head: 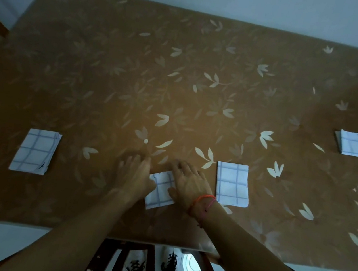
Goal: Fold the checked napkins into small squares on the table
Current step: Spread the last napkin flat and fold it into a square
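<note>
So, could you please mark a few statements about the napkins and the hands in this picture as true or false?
1. The left hand and the right hand both rest on the middle napkin. True.
2. The left napkin is spread out fully unfolded. False: it lies folded small, with layers showing at its edge.
3. The orange band is on the left wrist. False: it is on the right wrist.
4. The far right napkin lies apart from both hands. True.
5. The table has a plain white top. False: it is brown with a pale leaf pattern.
</note>
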A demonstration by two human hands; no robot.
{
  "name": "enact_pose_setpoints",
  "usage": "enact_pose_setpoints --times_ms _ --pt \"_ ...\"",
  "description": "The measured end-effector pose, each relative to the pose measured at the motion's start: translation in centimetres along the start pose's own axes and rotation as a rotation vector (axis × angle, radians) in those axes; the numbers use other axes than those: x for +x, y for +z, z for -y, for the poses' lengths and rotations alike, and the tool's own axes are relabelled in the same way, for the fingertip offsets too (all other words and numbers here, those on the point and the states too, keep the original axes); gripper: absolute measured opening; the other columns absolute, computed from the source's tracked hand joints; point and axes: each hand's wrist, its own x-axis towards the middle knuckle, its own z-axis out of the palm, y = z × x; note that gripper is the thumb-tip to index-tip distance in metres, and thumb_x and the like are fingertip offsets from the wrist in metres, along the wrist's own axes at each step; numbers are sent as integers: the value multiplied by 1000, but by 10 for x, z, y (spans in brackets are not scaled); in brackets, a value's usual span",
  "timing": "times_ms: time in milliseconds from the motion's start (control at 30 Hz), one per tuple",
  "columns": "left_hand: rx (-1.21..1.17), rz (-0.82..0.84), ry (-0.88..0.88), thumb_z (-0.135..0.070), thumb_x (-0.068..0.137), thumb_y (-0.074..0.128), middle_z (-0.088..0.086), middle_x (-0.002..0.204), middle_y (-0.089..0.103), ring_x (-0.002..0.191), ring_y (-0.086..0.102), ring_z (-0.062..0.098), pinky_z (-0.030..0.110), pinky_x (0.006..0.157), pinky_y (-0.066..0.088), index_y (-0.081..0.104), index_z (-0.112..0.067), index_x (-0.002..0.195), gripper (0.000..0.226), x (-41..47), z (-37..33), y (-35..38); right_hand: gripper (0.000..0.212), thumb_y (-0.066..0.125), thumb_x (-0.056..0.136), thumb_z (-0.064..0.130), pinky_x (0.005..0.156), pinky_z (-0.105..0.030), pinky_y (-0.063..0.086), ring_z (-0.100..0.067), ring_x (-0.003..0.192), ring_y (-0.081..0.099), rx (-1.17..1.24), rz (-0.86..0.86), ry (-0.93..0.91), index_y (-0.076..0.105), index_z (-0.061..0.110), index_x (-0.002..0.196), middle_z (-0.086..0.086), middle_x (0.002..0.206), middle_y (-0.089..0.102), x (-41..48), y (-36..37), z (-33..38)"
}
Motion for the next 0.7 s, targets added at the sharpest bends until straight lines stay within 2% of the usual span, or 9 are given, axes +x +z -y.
enact_pose_setpoints --times_ms 100,167,300,367,433,533,633,667,700 --pt "-21 29 -12 -28 70 64 -3 92 61 90 59 19 36 90 42 52 -21 100 33 -4 0 2 75 57 87 32 113 -42 25 -32 140 23 -39 12 -7 20 11 148 -16 152 23 -3 3 1" --pt "-22 18 -10 -29 71 64 -3 86 61 83 59 18 35 84 43 52 -20 91 25 -5 -1 2 73 57 86 31 113 -42 25 -32 140 22 -38 14 8 22 14 148 -16 152 22 -5 4 1" --pt "-54 36 -20 -31 69 64 -1 64 57 63 55 18 29 58 41 47 -18 58 24 -8 -2 0 71 58 86 31 113 -43 26 -32 141 20 3 14 10 24 19 147 -15 153 21 -7 2 2" --pt "-92 33 -10 -29 70 64 -1 65 57 65 57 18 29 57 44 52 -18 59 19 -10 -2 -2 72 59 85 30 113 -43 26 -32 141 21 9 6 8 24 21 147 -15 152 22 -5 3 2" --pt "-171 53 -24 -23 74 62 -2 70 60 68 58 17 29 59 47 55 -18 70 10 -14 -4 -5 68 60 85 28 111 -41 29 -33 138 25 26 41 39 27 21 144 -17 149 26 -10 -6 2" --pt "-335 34 -17 -14 77 60 -4 71 59 67 56 12 25 53 38 53 -21 76 9 -21 -7 -10 37 58 89 18 97 -30 37 -37 117 44 17 98 11 47 10 124 -27 127 45 -15 -24 3" --pt "-503 -46 53 -6 77 62 -8 69 57 65 54 8 18 54 34 57 -18 77 13 -28 -11 -18 52 56 87 25 101 -36 36 -28 127 44 13 -53 -89 43 22 137 -7 141 47 -8 -29 4" --pt "-547 -68 83 -5 76 65 -10 67 57 64 54 8 16 54 35 60 -20 77 15 -30 -11 -22 45 54 89 26 98 -35 39 -29 122 50 -2 -100 -117 48 21 133 -7 136 53 -11 -37 6" --pt "-575 -87 118 -5 75 68 -11 66 59 63 55 7 15 54 36 62 -22 75 18 -33 -12 -27 35 50 93 25 93 -33 41 -33 117 54 -25 -61 -88 55 15 125 -13 127 59 -15 -48 9"
